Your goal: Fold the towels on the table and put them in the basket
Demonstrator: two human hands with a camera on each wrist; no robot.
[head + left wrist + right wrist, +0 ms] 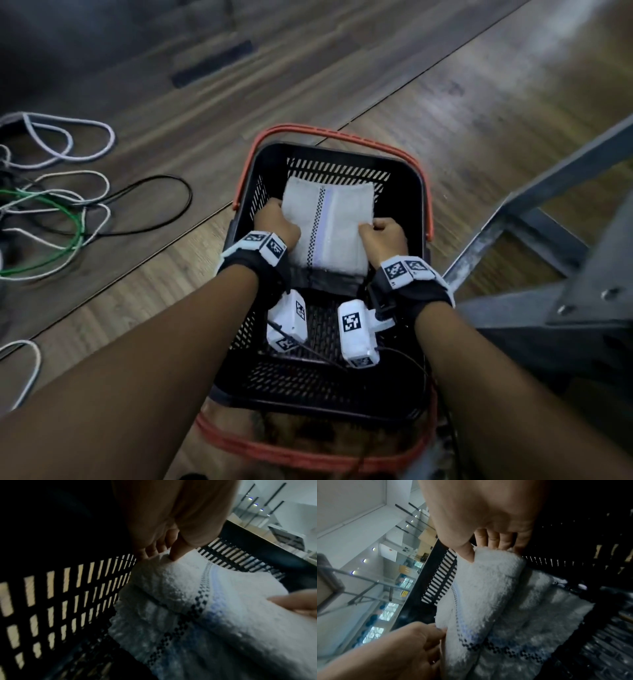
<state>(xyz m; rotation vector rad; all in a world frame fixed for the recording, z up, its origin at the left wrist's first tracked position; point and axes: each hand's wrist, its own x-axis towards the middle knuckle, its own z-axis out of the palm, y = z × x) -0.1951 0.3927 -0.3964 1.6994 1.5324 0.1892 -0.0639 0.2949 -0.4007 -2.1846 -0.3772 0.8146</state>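
Note:
A folded white towel (337,222) with a dark checkered stripe hangs inside the black slatted basket (420,192), which stands on the floor. My left hand (279,216) pinches its left edge, thumb on top and fingers below, as the left wrist view shows of the hand (169,555) and towel (214,599). My right hand (373,228) grips the right edge in the same way, seen close in the right wrist view (481,550) on the towel (488,588). More white terry cloth (544,615) lies underneath; whether it is a separate towel I cannot tell.
The basket has orange handles (342,136) folded down outside its rim. Loose cables (61,212) lie on the wooden floor to the left. Grey metal table legs (534,219) stand close on the right.

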